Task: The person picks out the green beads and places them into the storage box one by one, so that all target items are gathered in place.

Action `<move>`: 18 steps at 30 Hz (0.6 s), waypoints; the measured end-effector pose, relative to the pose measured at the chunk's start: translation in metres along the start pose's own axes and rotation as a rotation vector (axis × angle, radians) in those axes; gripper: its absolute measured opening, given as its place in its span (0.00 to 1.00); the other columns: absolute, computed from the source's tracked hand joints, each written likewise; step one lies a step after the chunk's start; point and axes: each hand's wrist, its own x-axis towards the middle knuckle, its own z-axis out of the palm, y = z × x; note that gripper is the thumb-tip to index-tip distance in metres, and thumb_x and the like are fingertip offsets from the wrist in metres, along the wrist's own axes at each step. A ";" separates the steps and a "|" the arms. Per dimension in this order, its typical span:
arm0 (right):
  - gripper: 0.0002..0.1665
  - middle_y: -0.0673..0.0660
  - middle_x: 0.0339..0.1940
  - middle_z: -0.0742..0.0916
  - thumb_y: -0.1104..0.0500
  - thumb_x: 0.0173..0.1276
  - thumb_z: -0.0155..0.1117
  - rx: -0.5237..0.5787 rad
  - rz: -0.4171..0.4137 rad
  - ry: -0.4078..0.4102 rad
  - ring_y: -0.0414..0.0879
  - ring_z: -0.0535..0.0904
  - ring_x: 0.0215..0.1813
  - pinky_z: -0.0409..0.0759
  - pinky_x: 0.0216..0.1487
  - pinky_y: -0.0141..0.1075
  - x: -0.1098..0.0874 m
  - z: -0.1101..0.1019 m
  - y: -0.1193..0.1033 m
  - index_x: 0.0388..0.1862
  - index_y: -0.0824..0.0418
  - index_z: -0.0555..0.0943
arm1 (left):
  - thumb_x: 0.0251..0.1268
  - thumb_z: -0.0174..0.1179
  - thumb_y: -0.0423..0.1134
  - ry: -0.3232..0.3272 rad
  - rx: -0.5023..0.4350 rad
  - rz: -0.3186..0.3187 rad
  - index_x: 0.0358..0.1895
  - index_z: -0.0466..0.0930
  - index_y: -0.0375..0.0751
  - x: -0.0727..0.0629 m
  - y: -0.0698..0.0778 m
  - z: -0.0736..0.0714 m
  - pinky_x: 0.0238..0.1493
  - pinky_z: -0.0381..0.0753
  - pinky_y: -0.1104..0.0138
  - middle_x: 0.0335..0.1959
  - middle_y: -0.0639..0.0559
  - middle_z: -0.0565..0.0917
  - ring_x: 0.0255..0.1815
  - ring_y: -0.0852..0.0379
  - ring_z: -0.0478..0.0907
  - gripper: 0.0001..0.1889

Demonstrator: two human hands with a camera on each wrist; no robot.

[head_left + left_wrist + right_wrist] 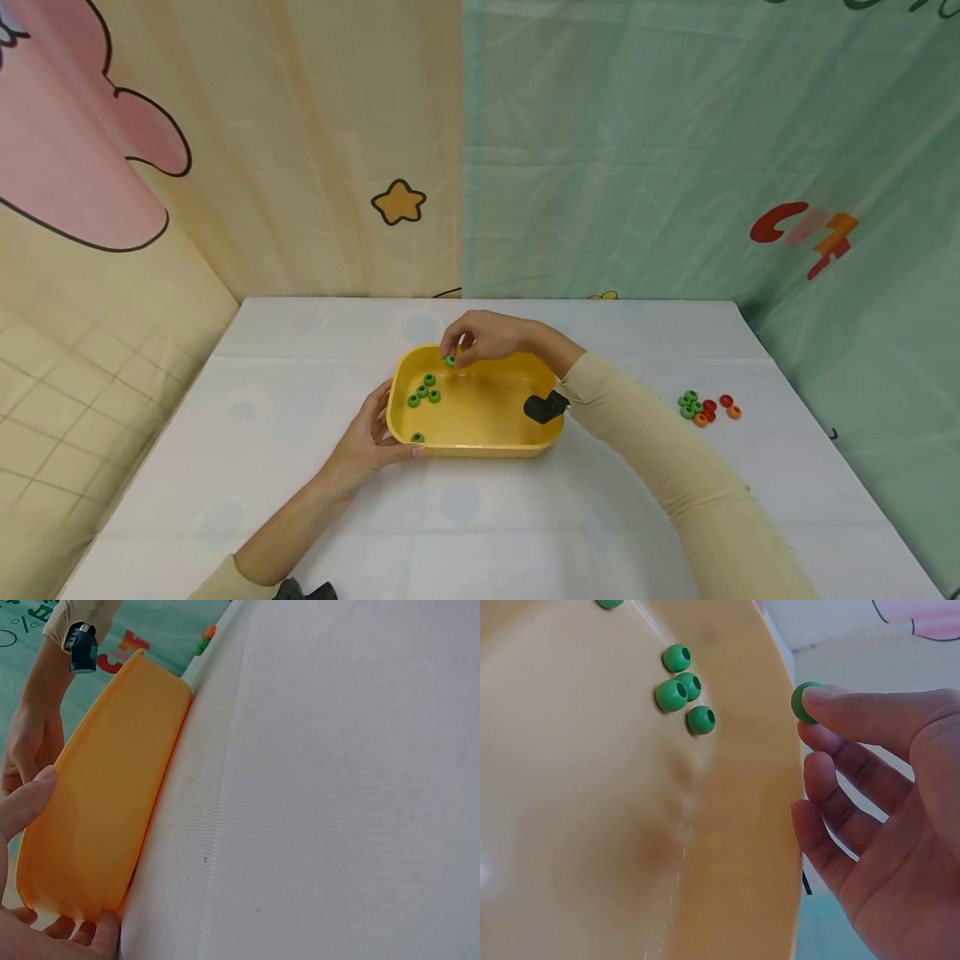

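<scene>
Fitted cream sleeves (675,467) are showing soft creases | blocky black wrist cameras (546,407) are jutting out beside both cuffs (585,379)

The head camera looks forward and down over the surface (315,367) to its far corners. The left wrist camera, low and close, faces the yellow tray's (105,780) outside. The right wrist one looks inside, very near, sharing green beads (669,697) with the head view.
</scene>
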 end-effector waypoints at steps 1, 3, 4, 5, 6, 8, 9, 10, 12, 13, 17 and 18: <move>0.13 0.56 0.48 0.88 0.67 0.73 0.68 0.000 -0.003 0.002 0.48 0.81 0.49 0.82 0.56 0.32 0.001 0.000 -0.001 0.54 0.70 0.85 | 0.55 0.79 0.30 0.000 -0.001 0.001 0.84 0.48 0.49 0.000 0.000 0.000 0.73 0.67 0.60 0.83 0.46 0.53 0.82 0.42 0.51 0.58; 0.13 0.60 0.51 0.88 0.67 0.72 0.68 0.000 -0.005 0.008 0.49 0.81 0.51 0.81 0.58 0.32 0.002 0.001 -0.002 0.54 0.70 0.84 | 0.54 0.79 0.30 0.000 -0.001 0.003 0.83 0.48 0.49 0.000 0.000 0.000 0.73 0.68 0.60 0.83 0.46 0.53 0.82 0.42 0.51 0.58; 0.14 0.62 0.52 0.87 0.67 0.72 0.68 -0.003 -0.006 0.012 0.49 0.81 0.51 0.81 0.58 0.32 0.002 0.000 -0.002 0.54 0.70 0.85 | 0.54 0.79 0.30 -0.001 -0.002 0.005 0.83 0.48 0.49 0.000 0.000 0.000 0.73 0.68 0.60 0.83 0.46 0.53 0.82 0.42 0.52 0.58; 0.13 0.63 0.53 0.87 0.68 0.72 0.68 -0.003 -0.007 0.016 0.49 0.81 0.52 0.81 0.58 0.32 0.002 0.000 -0.001 0.54 0.70 0.85 | 0.54 0.79 0.30 -0.002 -0.002 0.005 0.84 0.48 0.49 0.000 0.000 0.000 0.73 0.68 0.60 0.83 0.46 0.53 0.81 0.42 0.52 0.58; 0.13 0.64 0.53 0.87 0.67 0.72 0.68 -0.005 -0.007 0.021 0.49 0.81 0.52 0.81 0.59 0.32 0.002 0.000 -0.001 0.54 0.70 0.85 | 0.54 0.79 0.30 -0.002 -0.001 0.005 0.84 0.48 0.48 0.000 0.000 0.000 0.73 0.69 0.60 0.83 0.46 0.53 0.81 0.42 0.52 0.58; 0.13 0.64 0.53 0.87 0.67 0.73 0.68 -0.006 -0.005 0.028 0.48 0.81 0.52 0.81 0.59 0.33 0.001 0.000 0.000 0.54 0.69 0.85 | 0.54 0.79 0.30 -0.002 -0.001 0.006 0.84 0.47 0.48 0.000 0.000 0.001 0.72 0.69 0.60 0.83 0.46 0.53 0.81 0.42 0.52 0.58; 0.13 0.64 0.53 0.87 0.67 0.73 0.68 -0.007 -0.003 0.031 0.48 0.81 0.52 0.81 0.58 0.33 0.000 -0.001 0.000 0.54 0.69 0.85 | 0.54 0.79 0.30 -0.002 -0.001 0.005 0.84 0.47 0.48 0.000 0.000 0.001 0.72 0.69 0.60 0.83 0.46 0.53 0.81 0.42 0.52 0.58; 0.13 0.64 0.53 0.87 0.67 0.73 0.68 -0.005 0.000 0.034 0.48 0.82 0.51 0.81 0.58 0.33 -0.001 -0.001 0.000 0.54 0.69 0.85 | 0.54 0.79 0.30 -0.002 -0.001 0.005 0.84 0.47 0.48 0.000 0.000 0.001 0.72 0.69 0.60 0.83 0.46 0.52 0.81 0.42 0.52 0.58; 0.13 0.64 0.52 0.87 0.66 0.73 0.68 -0.003 0.003 0.041 0.47 0.82 0.50 0.82 0.57 0.33 -0.004 -0.001 0.002 0.54 0.69 0.85 | 0.54 0.80 0.30 -0.001 0.001 0.005 0.84 0.47 0.48 0.001 0.000 0.001 0.72 0.69 0.61 0.83 0.46 0.52 0.82 0.42 0.51 0.59; 0.13 0.64 0.51 0.87 0.67 0.73 0.68 -0.002 0.003 0.043 0.47 0.82 0.50 0.82 0.57 0.33 -0.005 -0.002 0.003 0.53 0.69 0.85 | 0.54 0.80 0.30 0.000 0.001 0.005 0.84 0.48 0.48 0.001 0.000 0.001 0.72 0.69 0.61 0.83 0.46 0.53 0.82 0.42 0.51 0.58; 0.12 0.63 0.50 0.88 0.67 0.72 0.68 0.003 0.008 0.061 0.47 0.82 0.49 0.82 0.57 0.34 -0.012 -0.003 0.007 0.53 0.69 0.85 | 0.54 0.80 0.30 0.005 0.005 0.002 0.83 0.48 0.49 0.001 0.000 0.001 0.73 0.68 0.60 0.83 0.46 0.53 0.82 0.42 0.51 0.58; 0.12 0.62 0.49 0.88 0.66 0.72 0.69 0.005 0.013 0.066 0.47 0.82 0.50 0.82 0.57 0.34 -0.014 -0.003 0.007 0.52 0.68 0.86 | 0.54 0.80 0.30 0.006 0.006 0.001 0.83 0.48 0.49 0.001 0.001 0.001 0.73 0.68 0.60 0.83 0.46 0.53 0.82 0.42 0.51 0.58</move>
